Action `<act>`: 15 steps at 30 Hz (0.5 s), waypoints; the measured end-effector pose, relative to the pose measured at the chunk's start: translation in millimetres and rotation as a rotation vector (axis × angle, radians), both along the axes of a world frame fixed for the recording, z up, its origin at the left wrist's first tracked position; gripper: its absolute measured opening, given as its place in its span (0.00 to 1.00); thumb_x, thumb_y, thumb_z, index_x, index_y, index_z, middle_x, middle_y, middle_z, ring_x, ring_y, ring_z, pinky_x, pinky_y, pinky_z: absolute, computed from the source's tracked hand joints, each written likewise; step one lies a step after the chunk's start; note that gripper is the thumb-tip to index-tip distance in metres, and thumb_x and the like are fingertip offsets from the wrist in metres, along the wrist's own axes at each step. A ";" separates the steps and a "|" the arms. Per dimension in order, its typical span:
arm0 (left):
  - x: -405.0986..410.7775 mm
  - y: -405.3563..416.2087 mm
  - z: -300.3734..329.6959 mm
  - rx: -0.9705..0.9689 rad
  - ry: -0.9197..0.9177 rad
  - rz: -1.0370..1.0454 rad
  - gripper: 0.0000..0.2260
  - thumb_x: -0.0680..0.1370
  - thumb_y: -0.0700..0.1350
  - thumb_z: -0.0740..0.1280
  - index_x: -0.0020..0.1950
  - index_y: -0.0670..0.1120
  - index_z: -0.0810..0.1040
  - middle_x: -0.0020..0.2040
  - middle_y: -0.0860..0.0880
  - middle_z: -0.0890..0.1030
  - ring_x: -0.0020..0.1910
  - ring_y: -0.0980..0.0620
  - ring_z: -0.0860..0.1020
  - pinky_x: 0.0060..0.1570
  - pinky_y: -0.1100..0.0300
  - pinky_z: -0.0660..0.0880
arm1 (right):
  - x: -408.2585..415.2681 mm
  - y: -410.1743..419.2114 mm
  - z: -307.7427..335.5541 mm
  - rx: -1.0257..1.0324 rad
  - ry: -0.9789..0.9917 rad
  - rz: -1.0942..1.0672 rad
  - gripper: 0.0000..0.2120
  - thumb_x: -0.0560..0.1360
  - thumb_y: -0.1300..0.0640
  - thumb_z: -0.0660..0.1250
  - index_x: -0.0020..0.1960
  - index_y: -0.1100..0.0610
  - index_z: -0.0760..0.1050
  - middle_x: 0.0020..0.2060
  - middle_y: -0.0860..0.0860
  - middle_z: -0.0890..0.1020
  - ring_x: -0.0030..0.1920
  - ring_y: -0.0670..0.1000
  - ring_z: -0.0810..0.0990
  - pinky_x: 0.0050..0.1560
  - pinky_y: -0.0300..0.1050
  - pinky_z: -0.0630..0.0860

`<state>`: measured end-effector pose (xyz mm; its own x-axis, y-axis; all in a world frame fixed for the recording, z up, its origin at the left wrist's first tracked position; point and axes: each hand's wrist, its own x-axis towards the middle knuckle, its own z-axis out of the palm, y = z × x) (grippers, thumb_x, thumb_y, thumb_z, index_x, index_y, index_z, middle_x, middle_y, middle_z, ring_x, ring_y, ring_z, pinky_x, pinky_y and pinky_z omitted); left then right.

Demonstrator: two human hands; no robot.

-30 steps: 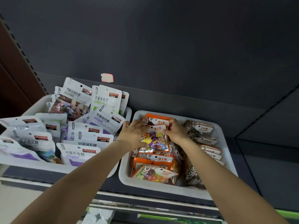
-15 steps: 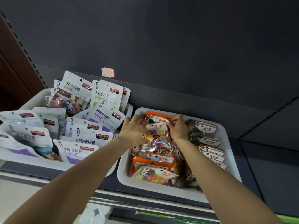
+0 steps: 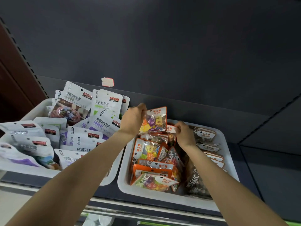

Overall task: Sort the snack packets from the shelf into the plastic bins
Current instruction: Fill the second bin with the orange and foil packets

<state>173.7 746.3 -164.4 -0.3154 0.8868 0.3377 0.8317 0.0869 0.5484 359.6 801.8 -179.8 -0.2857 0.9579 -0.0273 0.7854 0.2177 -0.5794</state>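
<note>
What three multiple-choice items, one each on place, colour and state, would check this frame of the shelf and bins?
1. Where is the packet that the left hand holds?
A. Lifted over the back of the right bin
B. Flat in the left bin
C. On the floor

2. What colour trims that candy packet?
A. Blue
B. Orange
C. Green

3. What is the right hand doing?
A. Hanging idle, away from the bins
B. Pinching a packet top inside the right bin
C. Pressing flat on the left bin

Answers: 1 A, the packet stands raised above the other packets at the bin's back edge. 2 B, an orange border and header show around the clear window. 3 B, its fingers close on a small orange-and-white top among the packets.
</note>
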 end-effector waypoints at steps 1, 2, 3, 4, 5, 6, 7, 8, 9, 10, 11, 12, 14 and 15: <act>0.0 2.6 0.5 0.026 -0.030 -0.021 0.07 0.80 0.44 0.63 0.52 0.41 0.75 0.45 0.44 0.82 0.41 0.48 0.81 0.36 0.62 0.76 | 0.7 1.5 0.5 -0.018 0.005 0.001 0.08 0.81 0.60 0.56 0.55 0.62 0.72 0.53 0.56 0.78 0.49 0.50 0.75 0.45 0.39 0.65; 1.4 4.3 1.6 0.046 -0.064 -0.050 0.07 0.79 0.43 0.64 0.52 0.40 0.75 0.46 0.45 0.82 0.41 0.50 0.81 0.37 0.65 0.75 | 1.3 2.8 1.2 -0.037 0.011 -0.002 0.09 0.81 0.60 0.56 0.56 0.61 0.73 0.54 0.56 0.78 0.52 0.51 0.76 0.46 0.39 0.65; 3.6 5.2 1.5 0.050 -0.093 -0.084 0.06 0.79 0.42 0.65 0.51 0.39 0.76 0.46 0.45 0.82 0.41 0.52 0.80 0.38 0.66 0.74 | 1.5 4.0 1.2 -0.056 0.017 -0.005 0.09 0.81 0.60 0.56 0.57 0.61 0.73 0.55 0.56 0.78 0.53 0.52 0.76 0.47 0.40 0.65; 6.4 5.5 0.7 0.040 -0.109 -0.117 0.06 0.78 0.42 0.65 0.50 0.39 0.76 0.46 0.45 0.82 0.42 0.53 0.80 0.39 0.64 0.76 | 1.2 4.9 1.1 -0.069 0.021 -0.008 0.10 0.81 0.60 0.56 0.59 0.61 0.73 0.56 0.56 0.78 0.55 0.53 0.76 0.48 0.40 0.66; 8.6 5.3 -2.5 0.019 -0.112 -0.144 0.06 0.78 0.41 0.65 0.50 0.38 0.76 0.46 0.44 0.82 0.43 0.51 0.80 0.41 0.61 0.77 | 1.2 5.6 0.3 -0.084 0.022 -0.012 0.11 0.81 0.60 0.56 0.60 0.60 0.73 0.57 0.56 0.78 0.57 0.53 0.76 0.49 0.41 0.67; 10.5 4.6 -6.0 -0.014 -0.104 -0.160 0.05 0.78 0.40 0.65 0.48 0.38 0.76 0.46 0.43 0.82 0.44 0.49 0.81 0.43 0.59 0.78 | 1.2 6.1 -0.3 -0.097 0.023 -0.016 0.11 0.81 0.59 0.57 0.61 0.60 0.72 0.58 0.56 0.78 0.58 0.54 0.76 0.50 0.40 0.68; 11.2 3.6 -10.0 -0.035 -0.092 -0.166 0.04 0.78 0.39 0.66 0.47 0.38 0.76 0.46 0.43 0.81 0.44 0.47 0.81 0.43 0.58 0.78 | 1.3 6.5 -1.8 -0.104 0.020 -0.014 0.12 0.81 0.59 0.57 0.62 0.60 0.72 0.59 0.56 0.77 0.59 0.54 0.76 0.51 0.40 0.68; 11.3 2.5 -13.2 -0.049 -0.082 -0.166 0.04 0.77 0.39 0.67 0.46 0.39 0.76 0.45 0.43 0.81 0.43 0.47 0.80 0.43 0.57 0.78 | 1.1 7.0 -3.4 -0.109 0.013 -0.005 0.12 0.81 0.58 0.57 0.62 0.60 0.72 0.60 0.56 0.77 0.59 0.54 0.76 0.51 0.40 0.68; 10.8 2.1 -15.8 -0.054 -0.074 -0.165 0.04 0.77 0.39 0.67 0.45 0.39 0.75 0.44 0.43 0.81 0.42 0.47 0.80 0.42 0.55 0.78 | 1.3 7.3 -5.0 -0.114 -0.002 0.010 0.12 0.81 0.58 0.57 0.63 0.60 0.71 0.60 0.56 0.77 0.59 0.53 0.76 0.51 0.39 0.68; 10.0 2.1 -16.3 -0.062 -0.061 -0.166 0.04 0.77 0.40 0.67 0.45 0.40 0.75 0.44 0.44 0.81 0.42 0.46 0.80 0.41 0.54 0.78 | 1.3 7.5 -6.2 -0.117 -0.021 0.025 0.13 0.81 0.58 0.57 0.63 0.60 0.71 0.60 0.56 0.77 0.59 0.53 0.76 0.51 0.39 0.68; 9.4 2.4 -15.9 -0.067 -0.036 -0.172 0.04 0.77 0.40 0.67 0.45 0.40 0.75 0.44 0.44 0.80 0.42 0.47 0.80 0.40 0.55 0.78 | 1.4 7.0 -6.6 -0.120 -0.039 0.035 0.13 0.81 0.59 0.57 0.64 0.60 0.71 0.60 0.56 0.77 0.59 0.54 0.76 0.51 0.39 0.68; 8.9 2.2 -13.5 -0.076 -0.006 -0.176 0.05 0.78 0.41 0.66 0.46 0.40 0.74 0.44 0.45 0.80 0.42 0.47 0.80 0.39 0.56 0.77 | 1.0 6.1 -6.6 -0.121 -0.047 0.039 0.13 0.81 0.59 0.58 0.64 0.60 0.70 0.60 0.56 0.77 0.59 0.54 0.76 0.50 0.39 0.69; 6.3 2.8 -10.3 -0.044 0.038 -0.167 0.06 0.78 0.42 0.65 0.46 0.39 0.74 0.44 0.44 0.81 0.41 0.45 0.80 0.38 0.54 0.78 | -0.2 4.0 -6.0 -0.081 -0.045 -0.003 0.13 0.80 0.61 0.59 0.64 0.60 0.69 0.61 0.56 0.76 0.60 0.54 0.76 0.51 0.40 0.69; 4.6 2.9 -9.4 -0.017 0.045 -0.149 0.06 0.78 0.42 0.65 0.45 0.38 0.74 0.43 0.43 0.81 0.39 0.44 0.80 0.38 0.53 0.78 | -0.6 2.0 -5.3 -0.032 -0.049 -0.047 0.13 0.79 0.62 0.60 0.63 0.60 0.69 0.60 0.57 0.75 0.60 0.55 0.75 0.52 0.41 0.70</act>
<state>178.3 749.3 -173.8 -0.1644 0.9286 0.3328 0.8597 -0.0306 0.5099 359.0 803.8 -185.0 -0.2376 0.9688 -0.0710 0.8220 0.1616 -0.5461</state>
